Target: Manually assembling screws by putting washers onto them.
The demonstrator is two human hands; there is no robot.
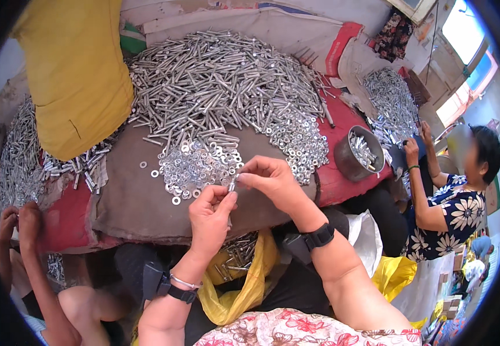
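A brown-padded worktable in a cluttered workshop. The left hand pinches 1 small metal bolt; the right hand is nearly closed at its top, hold unclear. Just beyond, loose washers and heaped rods suggest plenty left; below, a yellow sack holds some. Farther left, a yellow bag covers part of another pile.
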